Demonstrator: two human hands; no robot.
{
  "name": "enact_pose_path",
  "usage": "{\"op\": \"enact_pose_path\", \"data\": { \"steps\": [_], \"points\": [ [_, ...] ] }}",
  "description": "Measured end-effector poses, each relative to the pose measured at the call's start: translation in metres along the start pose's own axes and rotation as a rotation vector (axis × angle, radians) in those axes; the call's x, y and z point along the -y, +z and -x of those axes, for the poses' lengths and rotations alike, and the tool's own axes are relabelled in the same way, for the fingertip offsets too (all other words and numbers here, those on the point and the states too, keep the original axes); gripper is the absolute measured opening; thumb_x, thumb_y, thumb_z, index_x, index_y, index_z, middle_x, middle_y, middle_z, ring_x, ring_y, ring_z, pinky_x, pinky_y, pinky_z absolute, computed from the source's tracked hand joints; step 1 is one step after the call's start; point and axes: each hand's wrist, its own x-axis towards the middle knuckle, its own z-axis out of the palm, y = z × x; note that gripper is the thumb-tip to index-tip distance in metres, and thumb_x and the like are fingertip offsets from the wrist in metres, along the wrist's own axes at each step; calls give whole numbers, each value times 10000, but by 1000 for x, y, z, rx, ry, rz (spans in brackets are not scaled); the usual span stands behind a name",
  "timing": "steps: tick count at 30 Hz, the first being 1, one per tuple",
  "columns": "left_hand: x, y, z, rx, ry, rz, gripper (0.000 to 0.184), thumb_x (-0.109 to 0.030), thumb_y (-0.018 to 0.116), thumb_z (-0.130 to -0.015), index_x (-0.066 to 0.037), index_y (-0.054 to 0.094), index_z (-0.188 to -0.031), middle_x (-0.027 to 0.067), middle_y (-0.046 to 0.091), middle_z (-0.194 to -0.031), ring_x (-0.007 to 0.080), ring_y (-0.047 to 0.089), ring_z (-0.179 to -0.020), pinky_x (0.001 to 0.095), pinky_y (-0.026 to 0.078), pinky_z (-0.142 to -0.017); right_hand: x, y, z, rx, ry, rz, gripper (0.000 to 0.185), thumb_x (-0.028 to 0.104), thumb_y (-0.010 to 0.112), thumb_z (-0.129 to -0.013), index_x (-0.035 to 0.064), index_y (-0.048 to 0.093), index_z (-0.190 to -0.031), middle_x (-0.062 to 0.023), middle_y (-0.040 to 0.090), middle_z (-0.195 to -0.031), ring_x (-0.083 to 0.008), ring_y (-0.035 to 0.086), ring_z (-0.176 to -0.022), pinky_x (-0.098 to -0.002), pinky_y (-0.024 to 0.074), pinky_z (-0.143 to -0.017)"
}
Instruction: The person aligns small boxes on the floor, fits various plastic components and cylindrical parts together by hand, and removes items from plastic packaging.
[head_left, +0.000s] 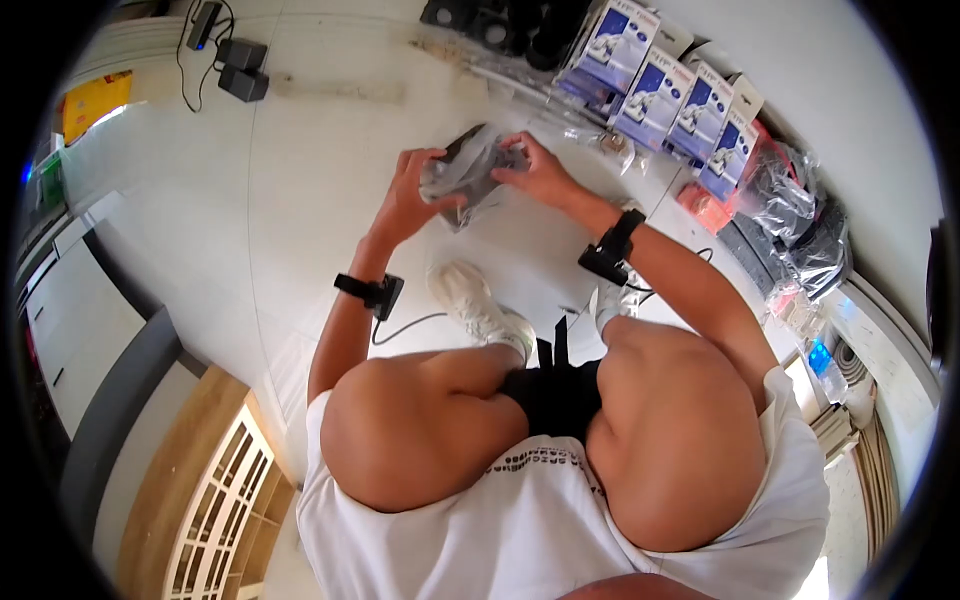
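Between my two hands is a crinkled clear plastic bag [468,180] with something dark in it, whose kind I cannot make out. My left hand [408,197] grips the bag's left side, fingers at the top and thumb below. On the right side, my right hand [537,172] pinches the bag's edge between thumb and fingers. The bag is held over the pale floor [330,200], beyond my white shoe [478,303]. Each wrist wears a black strap with a small box, the left one [375,293] and the right one [610,252], both with a cable.
Several blue-and-white boxes [655,97] stand in a row at the upper right, with plastic-wrapped items [790,195] beside them. Black adapters with cables [242,70] lie on the floor at the upper left. A wooden cabinet [180,470] stands at the lower left.
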Motion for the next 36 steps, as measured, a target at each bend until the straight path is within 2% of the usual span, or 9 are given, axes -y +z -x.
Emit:
{"op": "enact_pose_path", "data": {
  "steps": [3,10,16,19,21,23,24,31,36],
  "points": [
    [9,-2,-1,-35,-58,45,344,-208,746,-873,-15,586,-1109,133,570,-1081,315,578,-989,371,465,-895,15,-10,10,19,-130,-136,568,213,857,-722,103,536,-1177,-56,614,-1127,-151,562,-1051,-323,447,-922],
    [14,-7,4,-28,-99,215,247,-199,690,-927,-9,602,-1058,120,561,-1045,251,568,-939,329,485,-804,7,-16,26,19,-182,-68,613,256,871,-723,79,503,-1179,-91,577,-1199,-192,538,-1137,-341,438,-949],
    [29,20,-3,-144,-264,415,377,-239,683,-943,-5,540,-1202,114,566,-1091,202,586,-971,326,502,-785,23,1,20,-146,50,41,812,264,883,-739,64,371,-1336,-118,548,-1240,-184,492,-1231,-340,424,-1005],
    [55,40,4,-505,-233,34,595,-279,734,-902,-18,438,-1347,183,551,-1176,251,601,-974,346,522,-833,-15,16,-10,-30,-37,-258,1018,301,894,-719,2,247,-1446,-178,531,-1316,-236,527,-1222,-375,436,-1035],
    [111,58,11,-441,-326,234,552,-359,701,-917,1,487,-1277,111,596,-1080,191,595,-920,321,513,-823,-12,13,-8,-35,-99,-202,1097,344,908,-689,-50,244,-1468,-200,498,-1375,-272,523,-1240,-380,430,-1060],
    [38,26,20,-89,-869,380,646,-576,627,-904,-22,540,-1224,52,612,-1050,159,573,-913,319,498,-809,-1,12,1,-106,-143,-17,1185,516,887,-640,-68,278,-1472,-243,432,-1442,-323,417,-1358,-383,337,-1134],
    [18,24,21,18,-910,418,775,-660,619,-860,-31,486,-1292,72,594,-1090,185,577,-979,345,492,-838,-3,15,-2,-102,-142,-10,1206,545,881,-620,-76,290,-1469,-265,394,-1471,-341,363,-1400,-385,297,-1159],
    [40,49,8,14,-618,765,623,-342,676,-944,-41,394,-1410,84,512,-1327,185,517,-1188,356,452,-973,7,35,5,-210,-87,92,950,485,895,-603,2,481,-1309,-230,502,-1192,-378,503,-1142,-407,419,-1015],
    [28,57,3,-62,-561,797,628,-256,683,-942,-45,373,-1447,84,523,-1355,189,521,-1214,321,424,-1000,8,29,12,-195,-128,1,864,452,909,-590,24,505,-1223,-222,477,-1199,-360,484,-1150,-393,426,-993]
  ]
}}
